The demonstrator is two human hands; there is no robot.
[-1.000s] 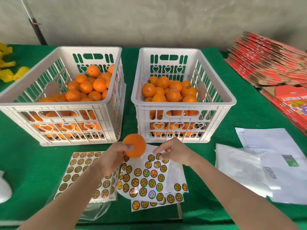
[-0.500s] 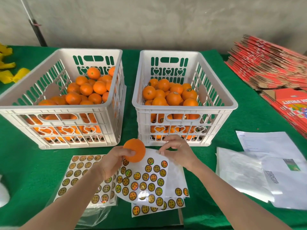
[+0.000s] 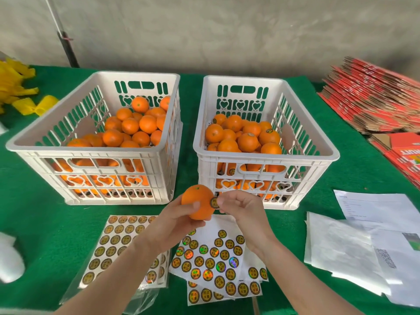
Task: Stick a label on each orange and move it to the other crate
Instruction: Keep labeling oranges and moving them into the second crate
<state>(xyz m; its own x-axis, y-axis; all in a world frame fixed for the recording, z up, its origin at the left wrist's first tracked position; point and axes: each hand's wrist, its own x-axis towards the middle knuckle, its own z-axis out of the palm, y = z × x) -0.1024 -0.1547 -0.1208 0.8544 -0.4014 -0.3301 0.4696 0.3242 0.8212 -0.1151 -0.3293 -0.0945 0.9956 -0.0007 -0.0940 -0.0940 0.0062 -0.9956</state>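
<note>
My left hand (image 3: 172,223) grips an orange (image 3: 197,202) in front of the two white crates. My right hand (image 3: 241,206) pinches a round gold label (image 3: 213,203) against the orange's right side. The left crate (image 3: 95,151) holds plain oranges. Oranges in the right crate (image 3: 266,155) carry labels, at least some of them. Sticker sheets (image 3: 216,258) with several round labels lie on the green cloth under my hands, and another sheet (image 3: 116,246) lies to their left.
White papers and plastic sleeves (image 3: 363,246) lie at the right. Flattened red cartons (image 3: 375,101) are stacked at the far right. Yellow pieces (image 3: 20,92) sit at the far left, and a white object (image 3: 9,258) lies near the left edge.
My right hand lifted off the sticker sheet with a label and brought it to the orange. My left hand turned the orange and raised it slightly.
</note>
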